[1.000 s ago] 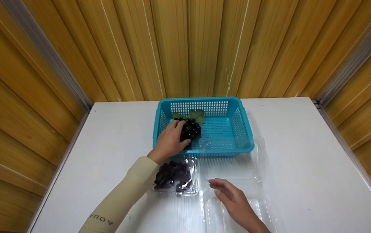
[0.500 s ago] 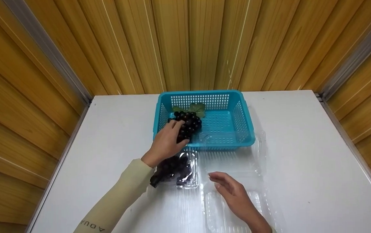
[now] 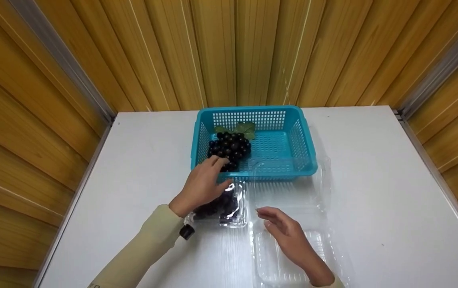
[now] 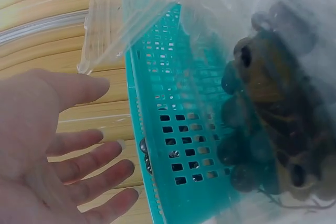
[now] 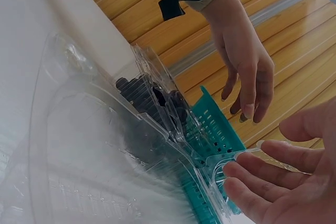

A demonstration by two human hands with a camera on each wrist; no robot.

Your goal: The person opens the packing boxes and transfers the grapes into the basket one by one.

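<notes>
My left hand (image 3: 203, 182) is above the front left edge of the teal basket (image 3: 309, 144), fingers loosely extended and holding nothing. In the left wrist view the left hand (image 4: 58, 156) has its fingers spread, apart from the basket wall (image 4: 173, 145). A bunch of black grapes (image 3: 233, 146) with green leaves (image 3: 247, 129) lies in the basket's left part. Partly under my left hand is a clear plastic box of dark grapes (image 3: 229, 208). My right hand (image 3: 291, 240) hovers with relaxed fingers over an open clear clamshell box (image 3: 267, 268), holding nothing.
The clamshell's raised lid (image 3: 289, 196) overlaps the basket's front right corner. All stands on a white table (image 3: 373, 192), with wood-look panels (image 3: 253, 52) behind and at the sides. A black strap (image 3: 187, 231) hangs at my left sleeve.
My left hand has drawn back toward me from the grapes in the basket, which stay there uncovered. The right hand keeps about the same pose; the head view has tilted slightly.
</notes>
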